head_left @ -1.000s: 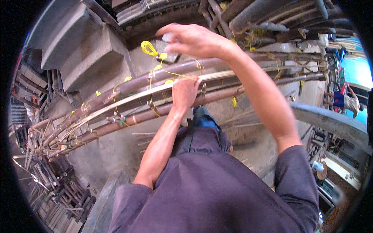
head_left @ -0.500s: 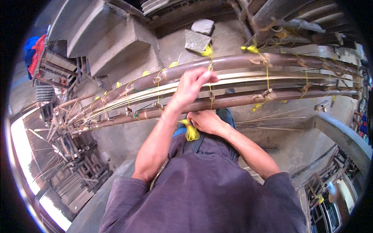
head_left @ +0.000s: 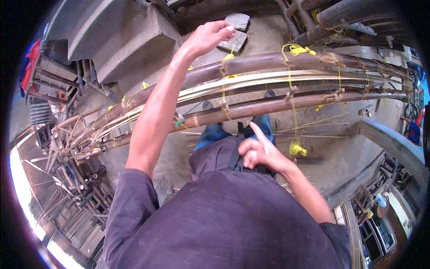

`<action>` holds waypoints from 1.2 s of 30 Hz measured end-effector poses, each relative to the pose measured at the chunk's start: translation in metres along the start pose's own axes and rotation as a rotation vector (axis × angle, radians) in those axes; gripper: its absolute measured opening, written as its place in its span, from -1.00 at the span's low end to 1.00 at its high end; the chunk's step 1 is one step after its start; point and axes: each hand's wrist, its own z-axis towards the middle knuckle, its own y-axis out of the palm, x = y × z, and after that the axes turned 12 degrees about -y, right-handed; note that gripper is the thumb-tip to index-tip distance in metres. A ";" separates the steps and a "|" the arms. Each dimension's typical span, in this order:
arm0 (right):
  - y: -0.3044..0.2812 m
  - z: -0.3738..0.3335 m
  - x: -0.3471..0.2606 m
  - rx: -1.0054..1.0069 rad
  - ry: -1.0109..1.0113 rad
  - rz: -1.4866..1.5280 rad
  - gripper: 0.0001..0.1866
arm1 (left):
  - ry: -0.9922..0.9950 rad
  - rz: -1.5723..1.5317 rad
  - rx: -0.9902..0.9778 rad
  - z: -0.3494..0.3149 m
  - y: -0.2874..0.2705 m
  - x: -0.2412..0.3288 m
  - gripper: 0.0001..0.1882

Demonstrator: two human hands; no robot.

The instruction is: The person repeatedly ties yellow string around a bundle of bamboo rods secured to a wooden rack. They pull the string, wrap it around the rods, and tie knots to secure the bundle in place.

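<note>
Two long brown bamboo poles (head_left: 251,62) run across in front of me, with pale split strips (head_left: 210,92) lying between them. Yellow string (head_left: 290,71) ties them at intervals. My left hand (head_left: 208,38) is raised beyond the far pole, fingers bent and thumb tip near the index finger; anything pinched there is too small to see. My right hand (head_left: 264,154) is over my lap, on my side of the near pole (head_left: 246,107), its index finger stretched out and the others curled, with nothing visible in it. A yellow string bundle (head_left: 297,149) dangles to its right.
Concrete steps (head_left: 134,54) rise at the far left, and flat stone slabs (head_left: 235,40) lie past the far pole. Stacked bamboo pieces (head_left: 85,188) fill the left side. A concrete ledge (head_left: 389,143) stands at the right. Thick poles (head_left: 349,18) lie at the far right.
My left hand has left the strips and gone up past the far pole. My right hand has come off the near pole; the yellow bundle beside it is gone from there, and one hangs further right.
</note>
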 end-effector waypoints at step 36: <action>0.030 0.114 0.053 -0.354 -0.443 -1.506 -0.82 | -0.459 -0.423 -0.100 0.019 0.046 -0.059 -0.77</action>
